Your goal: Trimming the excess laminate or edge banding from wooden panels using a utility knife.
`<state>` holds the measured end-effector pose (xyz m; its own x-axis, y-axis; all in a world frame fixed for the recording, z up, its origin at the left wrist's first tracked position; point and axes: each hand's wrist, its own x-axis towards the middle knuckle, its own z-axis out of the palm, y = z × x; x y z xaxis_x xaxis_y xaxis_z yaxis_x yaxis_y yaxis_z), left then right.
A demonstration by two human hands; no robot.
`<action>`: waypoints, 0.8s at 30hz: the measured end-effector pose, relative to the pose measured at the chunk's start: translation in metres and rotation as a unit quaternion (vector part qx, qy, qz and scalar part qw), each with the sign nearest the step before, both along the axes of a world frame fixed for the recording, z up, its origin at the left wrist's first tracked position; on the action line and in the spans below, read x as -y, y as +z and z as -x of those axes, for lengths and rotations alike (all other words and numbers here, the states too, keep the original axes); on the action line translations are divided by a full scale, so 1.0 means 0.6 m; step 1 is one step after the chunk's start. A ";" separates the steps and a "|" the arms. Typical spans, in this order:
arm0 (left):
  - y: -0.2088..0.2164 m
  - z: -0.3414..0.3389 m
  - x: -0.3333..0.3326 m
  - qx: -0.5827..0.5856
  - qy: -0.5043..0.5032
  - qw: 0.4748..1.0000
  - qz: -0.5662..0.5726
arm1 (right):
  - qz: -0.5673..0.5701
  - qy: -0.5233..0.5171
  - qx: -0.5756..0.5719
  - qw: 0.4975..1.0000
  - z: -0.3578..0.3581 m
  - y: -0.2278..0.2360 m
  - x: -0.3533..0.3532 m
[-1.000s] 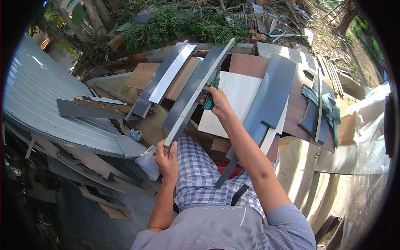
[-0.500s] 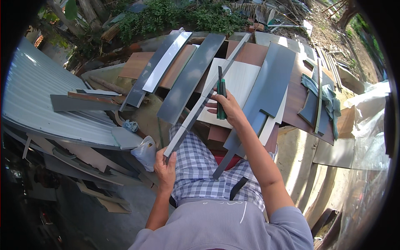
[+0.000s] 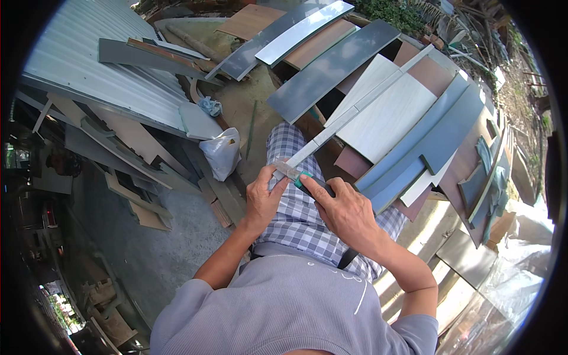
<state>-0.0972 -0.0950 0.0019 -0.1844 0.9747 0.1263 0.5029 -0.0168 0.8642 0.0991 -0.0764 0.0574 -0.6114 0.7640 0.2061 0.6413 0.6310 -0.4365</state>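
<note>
Strip (image 3: 357,109) slants lengthwise away rightward, pinched by left hand (image 3: 263,196); right hand (image 3: 349,214) clasps utility knife (image 3: 303,184); pale lettering (image 3: 359,297) marks shirt (image 3: 266,302)

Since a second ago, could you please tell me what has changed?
The right hand brought the green cutter closer in, from about midway along the narrow strip to its near end, by the left hand. The view turned. The left hand still grips the strip, the right still holds the cutter, and the pale board lies as before.
</note>
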 end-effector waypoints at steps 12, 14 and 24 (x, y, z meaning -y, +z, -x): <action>-0.005 0.001 0.004 0.010 -0.007 0.999 -0.041 | -0.076 -0.123 0.105 0.984 -0.084 -0.032 -0.070; -0.004 0.001 0.008 0.004 -0.007 1.000 0.002 | -0.063 -0.141 0.108 0.982 -0.107 -0.039 -0.094; -0.008 0.002 0.002 0.010 -0.025 1.000 0.013 | -0.071 -0.221 0.158 0.960 -0.204 -0.054 -0.221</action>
